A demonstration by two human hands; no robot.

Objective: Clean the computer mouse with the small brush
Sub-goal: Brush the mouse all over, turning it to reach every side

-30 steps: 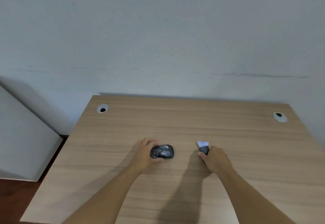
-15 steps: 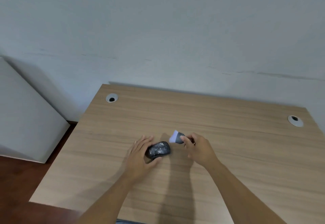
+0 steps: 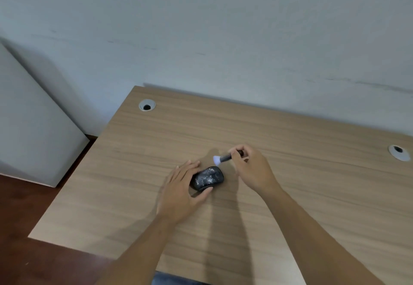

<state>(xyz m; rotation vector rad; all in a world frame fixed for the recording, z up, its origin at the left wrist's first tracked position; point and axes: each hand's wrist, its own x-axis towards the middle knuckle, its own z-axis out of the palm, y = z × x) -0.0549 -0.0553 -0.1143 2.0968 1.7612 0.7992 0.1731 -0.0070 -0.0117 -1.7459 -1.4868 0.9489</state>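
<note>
Overhead, a pale grey wall [image 3: 223, 27] fills the upper half of the frame. Below it the wood-grain worktop [image 3: 290, 195] runs from centre to the right and lower edges. A white panel [image 3: 29, 132] leans at the left edge, with dark red-brown floor [image 3: 33, 251] in the lower left corner. Two round cable grommets sit in the worktop: one [image 3: 146, 105] at its upper left, the other [image 3: 399, 151] at the far right edge of the frame.

Both bare forearms enter from the bottom. Left hand [image 3: 182, 192], just left of centre: fingers extended and lying along the left flank of the computer mouse [image 3: 207, 178], thumb curled against its near side, so the hand cups the mouse loosely rather than closing over it. Mouse is black, flecked with pale specks on top, flat on the worktop at frame centre.

Right hand [image 3: 254, 168], just right of the mouse: fingers curled, pinching the dark handle of the small brush [image 3: 222, 158]. Brush points left, its white bristle tip just above and right of the mouse's far end; contact cannot be told.
</note>
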